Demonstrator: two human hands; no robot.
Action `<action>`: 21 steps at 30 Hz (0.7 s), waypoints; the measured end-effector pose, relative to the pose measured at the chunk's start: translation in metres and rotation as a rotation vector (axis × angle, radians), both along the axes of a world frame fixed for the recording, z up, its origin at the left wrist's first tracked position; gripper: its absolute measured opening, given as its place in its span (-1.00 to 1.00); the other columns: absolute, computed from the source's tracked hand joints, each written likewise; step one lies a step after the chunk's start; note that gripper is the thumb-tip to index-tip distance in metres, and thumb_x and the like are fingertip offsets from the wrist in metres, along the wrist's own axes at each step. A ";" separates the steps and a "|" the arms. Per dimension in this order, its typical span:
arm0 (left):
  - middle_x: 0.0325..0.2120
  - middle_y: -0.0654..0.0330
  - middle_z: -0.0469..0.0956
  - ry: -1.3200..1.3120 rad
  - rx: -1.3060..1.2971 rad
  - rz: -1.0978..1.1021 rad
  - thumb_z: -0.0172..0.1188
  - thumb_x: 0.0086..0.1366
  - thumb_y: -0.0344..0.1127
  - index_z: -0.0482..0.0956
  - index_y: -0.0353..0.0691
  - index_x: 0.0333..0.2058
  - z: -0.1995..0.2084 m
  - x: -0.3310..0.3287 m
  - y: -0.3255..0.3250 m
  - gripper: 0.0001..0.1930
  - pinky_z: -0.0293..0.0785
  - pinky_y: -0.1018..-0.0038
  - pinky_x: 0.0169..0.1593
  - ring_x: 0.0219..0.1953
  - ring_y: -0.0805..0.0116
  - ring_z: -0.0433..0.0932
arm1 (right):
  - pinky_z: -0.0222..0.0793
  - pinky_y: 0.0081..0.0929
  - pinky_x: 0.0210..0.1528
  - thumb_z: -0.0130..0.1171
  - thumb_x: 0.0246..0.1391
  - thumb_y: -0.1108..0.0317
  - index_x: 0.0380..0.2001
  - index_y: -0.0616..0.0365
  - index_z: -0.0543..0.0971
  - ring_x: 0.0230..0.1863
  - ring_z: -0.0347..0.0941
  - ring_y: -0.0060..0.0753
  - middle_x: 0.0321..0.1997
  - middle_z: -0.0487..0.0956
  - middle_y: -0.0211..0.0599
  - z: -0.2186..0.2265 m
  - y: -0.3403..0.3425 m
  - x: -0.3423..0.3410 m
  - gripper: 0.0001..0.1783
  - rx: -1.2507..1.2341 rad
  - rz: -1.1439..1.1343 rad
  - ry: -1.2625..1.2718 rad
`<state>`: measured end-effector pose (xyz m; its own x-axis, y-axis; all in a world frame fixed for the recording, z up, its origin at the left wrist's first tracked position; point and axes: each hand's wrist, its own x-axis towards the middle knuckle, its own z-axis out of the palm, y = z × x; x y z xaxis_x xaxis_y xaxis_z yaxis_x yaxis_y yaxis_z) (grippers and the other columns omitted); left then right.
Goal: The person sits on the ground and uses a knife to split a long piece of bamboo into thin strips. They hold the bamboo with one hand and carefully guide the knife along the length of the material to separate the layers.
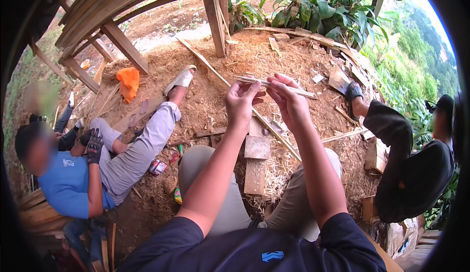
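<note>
Thin pale wooden sticks [303, 93] are held up in front of me, lying nearly level across both hands. My left hand [241, 101] pinches their left part between thumb and fingers. Further along to the right, my right hand [289, 100] grips them with its fingertips, and the ends stick out past it. Exactly how many sticks there are is hard to make out. Below my hands, between my knees, a squared wood block [257, 147] rests near a short board [255, 176], with wood shavings [278, 184] around them.
A person in a blue shirt [68, 174] sits at the left, wearing dark gloves; another in dark clothes [416, 174] sits at the right. A long wooden strip [205, 61] crosses the shaving-covered ground. An orange cloth or bag [128, 83] lies near a wooden frame [125, 47].
</note>
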<state>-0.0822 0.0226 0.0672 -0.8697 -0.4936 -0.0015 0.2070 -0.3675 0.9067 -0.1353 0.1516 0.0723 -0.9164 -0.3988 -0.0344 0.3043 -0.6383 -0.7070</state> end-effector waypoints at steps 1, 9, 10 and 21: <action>-0.27 0.20 0.65 -0.002 0.015 0.005 0.36 0.26 -0.32 0.52 -0.27 -0.05 0.000 -0.003 0.000 -0.66 0.62 0.58 -0.29 -0.36 0.44 0.67 | 0.54 -0.39 0.15 0.24 0.16 0.53 0.00 0.33 0.46 0.02 0.58 -0.29 -0.03 0.59 -0.05 0.000 0.000 -0.002 -0.66 0.021 -0.003 0.001; -0.25 0.21 0.66 -0.086 -0.049 -0.017 0.33 0.30 -0.29 0.54 -0.29 -0.02 -0.002 -0.002 0.002 -0.66 0.56 0.63 -0.34 -0.41 0.50 0.65 | 0.59 -0.44 0.06 0.27 0.14 0.53 -0.05 0.31 0.44 -0.07 0.62 -0.29 -0.11 0.59 -0.10 -0.010 0.003 -0.008 -0.67 0.082 -0.009 -0.035; -0.25 0.20 0.66 -0.093 -0.060 -0.015 0.31 0.31 -0.28 0.54 -0.30 -0.02 -0.001 -0.001 0.001 -0.67 0.56 0.63 -0.35 -0.42 0.50 0.64 | 0.60 -0.44 0.05 0.27 0.14 0.53 -0.05 0.30 0.44 -0.07 0.62 -0.29 -0.12 0.59 -0.10 -0.010 0.001 -0.007 -0.67 0.066 -0.006 -0.039; -0.23 0.16 0.67 -0.037 -0.069 0.097 0.24 0.37 -0.25 0.57 -0.31 0.00 0.002 0.004 -0.013 -0.68 0.51 0.69 -0.49 -0.53 0.55 0.61 | 0.65 -0.45 -0.04 0.24 0.16 0.54 -0.04 0.26 0.42 -0.07 0.63 -0.22 -0.12 0.60 -0.09 -0.024 -0.005 -0.013 -0.68 -0.033 0.075 -0.042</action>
